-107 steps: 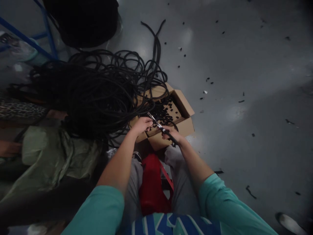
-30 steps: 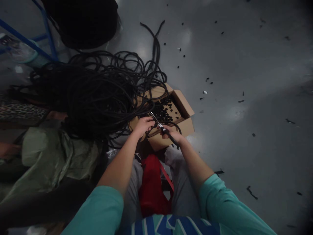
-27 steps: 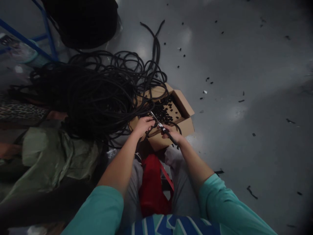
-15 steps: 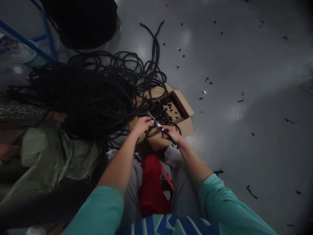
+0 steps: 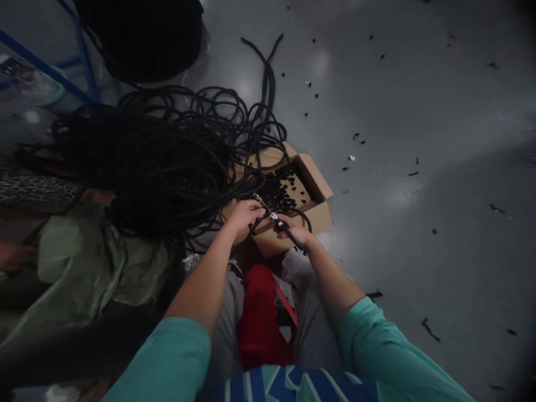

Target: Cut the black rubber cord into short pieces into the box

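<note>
My right hand (image 5: pixel 295 229) is closed around a pair of scissors (image 5: pixel 286 228) with dark handles, their blades pointing up and to the left. Just left of the blades, my left hand (image 5: pixel 243 215) pinches a black cord (image 5: pixel 253 228), its fingertips close to the metal. A loop of cord also curves beside my right hand. Both hands are over the near side of an open cardboard box (image 5: pixel 276 243). Many short black cut pieces (image 5: pixel 288 190) lie inside the box. A large tangle of black cord (image 5: pixel 167 162) spreads left of it and over its edge.
A big black roll (image 5: pixel 142 39) stands at the back left near a blue metal frame (image 5: pixel 81 56). Another person's hand (image 5: pixel 17 257) and green cloth (image 5: pixel 71 262) are at the left. A red object (image 5: pixel 262 318) sits between my legs. Black scraps dot the grey floor (image 5: pixel 377 195).
The scissor blades look closer together than before, beside my left fingertips. Both hands stay almost in place, and the whole view has shifted very slightly.
</note>
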Motion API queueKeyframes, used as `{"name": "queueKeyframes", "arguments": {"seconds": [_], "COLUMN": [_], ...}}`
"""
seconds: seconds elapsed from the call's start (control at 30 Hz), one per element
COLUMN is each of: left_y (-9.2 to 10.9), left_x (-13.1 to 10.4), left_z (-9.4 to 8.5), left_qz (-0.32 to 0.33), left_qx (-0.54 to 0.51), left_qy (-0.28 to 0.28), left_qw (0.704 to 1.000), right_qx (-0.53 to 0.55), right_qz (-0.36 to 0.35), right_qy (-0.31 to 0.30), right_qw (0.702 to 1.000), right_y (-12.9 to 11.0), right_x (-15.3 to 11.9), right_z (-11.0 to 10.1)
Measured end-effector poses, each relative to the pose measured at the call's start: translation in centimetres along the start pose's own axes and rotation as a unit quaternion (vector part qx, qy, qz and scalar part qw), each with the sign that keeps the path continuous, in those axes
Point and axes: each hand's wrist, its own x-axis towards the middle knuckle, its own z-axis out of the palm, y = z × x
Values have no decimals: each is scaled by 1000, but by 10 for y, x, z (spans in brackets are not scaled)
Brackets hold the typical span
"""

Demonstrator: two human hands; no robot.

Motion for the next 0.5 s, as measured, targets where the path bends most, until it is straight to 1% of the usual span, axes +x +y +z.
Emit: {"name": "queueKeyframes", "arguments": {"seconds": [0.1,0.17,0.23,0.33,0.5], "left_y": [2,4,7,9,8], "left_x": [-3,-5,-6,-7,-5], "left_z": [-2,-3,-4,-4,-5], "left_qz": [-6,-1,0,-15,-19], "left_qx": [-3,-8,-8,0,14], "left_qy": [-47,-59,-59,-51,-54], "left_qw": [999,998,998,999,998], "right_qx": [14,25,31,31,17], "right_qz": [-8,-1,12,31,38], "right_qy": [-14,-21,-22,-13,3], "right_qw": [1000,999,999,999,999], "right_y": [0,-1,-2,-4,-5], "right_x": [0,-1,-2,-4,-4], "right_z": [0,1,2,2,4]}}
